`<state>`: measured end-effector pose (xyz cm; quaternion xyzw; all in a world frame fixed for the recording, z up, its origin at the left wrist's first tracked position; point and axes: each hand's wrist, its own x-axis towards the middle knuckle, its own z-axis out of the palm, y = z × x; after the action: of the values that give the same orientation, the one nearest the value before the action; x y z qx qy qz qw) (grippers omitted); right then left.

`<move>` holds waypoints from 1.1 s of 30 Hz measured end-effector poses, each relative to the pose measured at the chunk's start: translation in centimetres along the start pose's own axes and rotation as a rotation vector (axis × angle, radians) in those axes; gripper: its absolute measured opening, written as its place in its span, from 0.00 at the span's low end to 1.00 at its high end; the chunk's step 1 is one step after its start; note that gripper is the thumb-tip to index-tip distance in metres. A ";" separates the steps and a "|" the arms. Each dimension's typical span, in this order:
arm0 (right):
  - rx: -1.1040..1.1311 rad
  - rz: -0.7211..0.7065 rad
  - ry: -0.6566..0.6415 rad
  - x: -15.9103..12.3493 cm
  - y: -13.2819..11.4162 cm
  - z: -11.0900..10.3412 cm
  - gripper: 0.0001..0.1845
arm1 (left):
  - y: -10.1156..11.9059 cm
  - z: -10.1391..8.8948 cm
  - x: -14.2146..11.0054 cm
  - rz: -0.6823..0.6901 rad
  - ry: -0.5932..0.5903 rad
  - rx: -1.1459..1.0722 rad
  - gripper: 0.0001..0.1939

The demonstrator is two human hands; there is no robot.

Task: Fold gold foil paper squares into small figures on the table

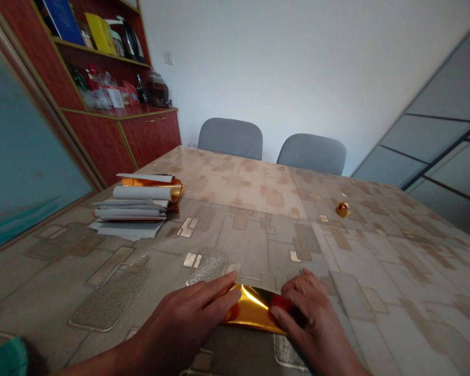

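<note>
Fingers hold foil ends, stack well apart.

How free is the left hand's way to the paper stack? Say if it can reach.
Probably yes: the left hand touches the gold foil and would first need to lift away, but only flat tablecloth shows between it and the paper stack.

On the beige-and-brown patterned rectangular bench, a folded shiny gold foil sheet is at the near side, between left grip and right grip. Beyond it, to the left, lies a pile of folded grey-and-gold paper sheets; far right, a small rounded gold foil piece. Two rounded grey chairs stand behind the bench, a red-brown wooden cabinet behind left.
</note>
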<state>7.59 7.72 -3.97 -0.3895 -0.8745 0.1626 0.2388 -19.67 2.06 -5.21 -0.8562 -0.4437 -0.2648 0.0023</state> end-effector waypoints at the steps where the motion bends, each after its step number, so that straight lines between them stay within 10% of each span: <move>1: -0.026 0.015 0.012 -0.1 0.1 0.1 0.08 | 0.0 0.1 -0.1 0.004 0.014 0.013 0.17; 11: -0.084 0.018 0.035 -0.3 0.0 -0.4 0.10 | 0.1 0.6 -0.3 -0.166 0.054 -0.177 0.21; 33: -0.203 -0.026 0.113 -0.4 0.4 0.5 0.09 | -0.7 1.1 -0.7 -0.071 -0.001 0.006 0.12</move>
<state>7.80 7.61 -4.73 -0.4088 -0.8766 0.0478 0.2492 -20.06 2.22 -6.66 -0.8401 -0.4746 -0.2628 -0.0047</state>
